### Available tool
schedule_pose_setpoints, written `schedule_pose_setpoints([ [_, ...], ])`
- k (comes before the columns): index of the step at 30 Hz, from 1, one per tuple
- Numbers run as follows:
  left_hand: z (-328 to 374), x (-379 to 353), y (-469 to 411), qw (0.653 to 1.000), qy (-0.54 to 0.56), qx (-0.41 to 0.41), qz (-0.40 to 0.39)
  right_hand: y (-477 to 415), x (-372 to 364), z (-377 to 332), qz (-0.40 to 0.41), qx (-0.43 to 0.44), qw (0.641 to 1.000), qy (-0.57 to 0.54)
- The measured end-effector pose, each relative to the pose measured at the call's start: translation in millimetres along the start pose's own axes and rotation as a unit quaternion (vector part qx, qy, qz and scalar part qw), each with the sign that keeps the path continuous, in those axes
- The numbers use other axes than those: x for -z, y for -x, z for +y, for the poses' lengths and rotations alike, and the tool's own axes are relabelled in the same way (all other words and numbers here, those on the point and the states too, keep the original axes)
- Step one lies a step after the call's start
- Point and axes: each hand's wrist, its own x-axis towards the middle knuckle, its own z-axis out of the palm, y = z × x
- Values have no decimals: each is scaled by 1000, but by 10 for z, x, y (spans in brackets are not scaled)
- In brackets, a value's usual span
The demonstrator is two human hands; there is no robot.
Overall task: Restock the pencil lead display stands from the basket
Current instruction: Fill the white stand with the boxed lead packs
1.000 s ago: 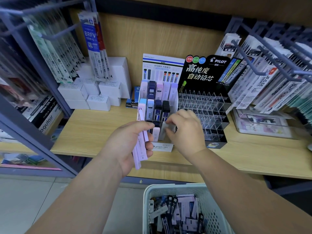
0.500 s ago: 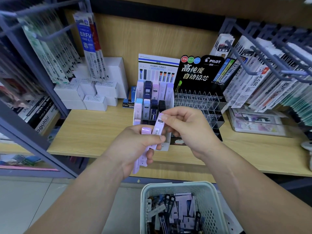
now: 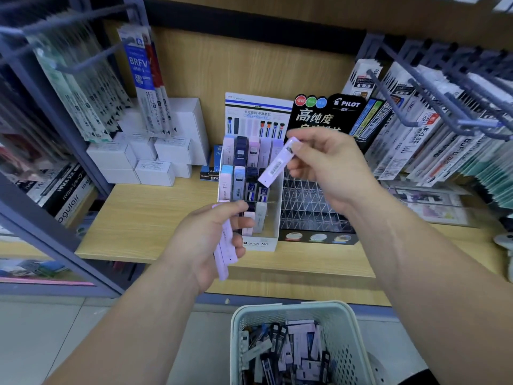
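Now, below the wooden shelf [image 3: 155,218] stands the basket [image 3: 358,343] of loose cases; on the shelf, the white display stand [image 3: 273,218] is part filled. The left hand [image 3: 205,243] curls its fingers [image 3: 236,241] round spare lilac cases [image 3: 226,254] in front of the stand. The right hand [image 3: 330,165] pinches one lilac lead case [image 3: 276,163] by its upper end, above the middle row. So light a pinch could let it slip or snag a neighbour. Its long axis tilts, with the lower end pointing down-left toward the stand.

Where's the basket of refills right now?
Head view, bottom centre: the basket sits below the front edge of the wooden shelf, in line with the white display stand.
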Motion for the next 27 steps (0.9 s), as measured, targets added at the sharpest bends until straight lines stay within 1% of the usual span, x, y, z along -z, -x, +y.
schedule_pose_setpoints([
  [4, 37, -15, 41, 997, 24, 29, -60, -4, -46, -42, -149, -13, 987, -51],
  [6, 32, -31, 56, 996, 8, 30, -84, 41, -75, 31, -175, -8, 983, -51],
  [8, 7, -39, 45, 997, -11, 18, -79, 86, -94, 100, -164, -8, 984, -67],
  [10, -21, -28, 13, 999, -24, 0, -49, 140, -112, 163, -140, -10, 986, -86],
  [12, -42, -22, -7, 999, -36, -9, -30, 209, -143, 217, -112, -5, 991, -71],
  [16, -54, -53, 15, 999, -39, -5, -27, 258, -102, 239, -50, -5, 997, -50],
  [17, -45, -55, 13, 999, -27, 3, -21, 248, -51, 231, -33, -1, 999, -34],
  [19, -19, -39, 8, 999, 24, 30, -22, 226, 71, 242, -10, 11, 999, 34],
  [21, 11, -18, 13, 994, 84, 52, -50, 219, 137, 315, 1, 23, 992, 127],
  [24, 31, -11, 28, 986, 134, 56, -87, 227, 90, 480, 3, 65, 964, 259],
  [27, 37, -28, 35, 983, 144, 44, -102, 228, -14, 638, -8, 144, 932, 334],
])
